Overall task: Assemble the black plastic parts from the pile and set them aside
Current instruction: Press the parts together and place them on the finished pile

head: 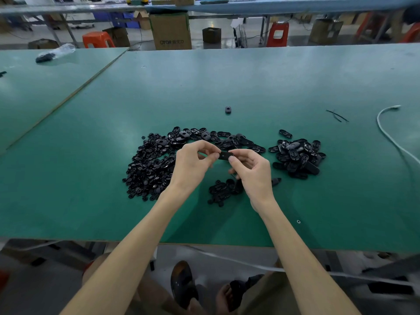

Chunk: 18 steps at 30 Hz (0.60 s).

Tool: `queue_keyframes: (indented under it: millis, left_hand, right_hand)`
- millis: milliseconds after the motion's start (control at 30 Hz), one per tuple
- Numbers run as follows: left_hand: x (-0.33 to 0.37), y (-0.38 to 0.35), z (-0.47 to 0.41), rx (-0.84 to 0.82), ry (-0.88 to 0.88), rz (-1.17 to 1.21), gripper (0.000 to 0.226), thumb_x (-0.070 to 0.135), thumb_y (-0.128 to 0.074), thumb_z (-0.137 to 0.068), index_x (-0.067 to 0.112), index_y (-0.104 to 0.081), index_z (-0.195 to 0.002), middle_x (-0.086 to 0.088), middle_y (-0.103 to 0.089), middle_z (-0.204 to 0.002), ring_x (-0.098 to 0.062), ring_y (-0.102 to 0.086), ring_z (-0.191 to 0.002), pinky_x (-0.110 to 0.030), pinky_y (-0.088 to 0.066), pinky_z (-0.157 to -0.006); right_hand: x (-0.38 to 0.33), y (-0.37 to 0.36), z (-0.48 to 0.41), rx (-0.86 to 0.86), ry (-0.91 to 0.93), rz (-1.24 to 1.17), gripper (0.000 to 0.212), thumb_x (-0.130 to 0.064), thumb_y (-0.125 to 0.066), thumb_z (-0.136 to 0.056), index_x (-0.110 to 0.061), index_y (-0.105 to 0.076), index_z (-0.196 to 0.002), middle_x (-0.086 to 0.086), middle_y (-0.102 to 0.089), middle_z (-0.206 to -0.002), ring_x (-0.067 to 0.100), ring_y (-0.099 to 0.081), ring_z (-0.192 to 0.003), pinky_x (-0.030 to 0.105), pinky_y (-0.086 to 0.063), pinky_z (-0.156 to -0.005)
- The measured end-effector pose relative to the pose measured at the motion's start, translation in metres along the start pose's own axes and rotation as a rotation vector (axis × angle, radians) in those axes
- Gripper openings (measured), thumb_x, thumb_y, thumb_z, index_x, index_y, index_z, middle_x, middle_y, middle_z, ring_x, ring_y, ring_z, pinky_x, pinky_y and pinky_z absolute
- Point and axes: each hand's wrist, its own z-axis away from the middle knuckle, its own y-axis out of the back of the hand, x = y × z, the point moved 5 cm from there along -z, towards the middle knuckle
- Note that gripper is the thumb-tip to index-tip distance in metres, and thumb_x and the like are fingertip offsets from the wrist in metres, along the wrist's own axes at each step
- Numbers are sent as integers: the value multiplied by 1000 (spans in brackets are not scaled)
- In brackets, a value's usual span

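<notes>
Both hands hold one flat black oval plastic part (225, 155) above the green table (227, 83). My left hand (193, 162) pinches its left end with thumb and fingers. My right hand (252, 171) pinches its right end. A big pile of small round black pieces (147, 167) lies to the left, and a curved row of oval parts (216, 137) runs behind the hands. On the right sits a separate heap of oval parts (297, 155). A small cluster of parts (221, 189) lies under the hands.
One lone black part (228, 109) lies farther back. A white cable (386, 133) and thin black ties (336, 115) lie at the right. A plastic bag with black parts (54, 53) sits at the far left. The table's near edge (204, 243) runs just above my lap.
</notes>
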Motion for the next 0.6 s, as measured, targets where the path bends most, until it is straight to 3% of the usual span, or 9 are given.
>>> queue_keyframes:
  millis: [467,600]
  left_hand:
    - [-3,-9,0,-23,72,92,22,13,-81,-88,20,-65,-103,5,-74,-84,-9,-69,-65,-17,-54,-66]
    - [-4,-11,0,-23,66,76,21,14,-81,-89,22,-66,-100,2,-75,-85,-13,-71,-71,-20,-55,-71]
  right_hand:
    - [-2,0,2,-10,5,-23,15,-9,-75,-94,-24,-77,-97,-4,-78,-89,14,-72,-73,17,-53,-61]
    - [-3,-1,1,-21,13,-28,15,-7,-75,-93,-21,-77,-96,-2,-78,-90,14,-72,-78,24,-57,-66]
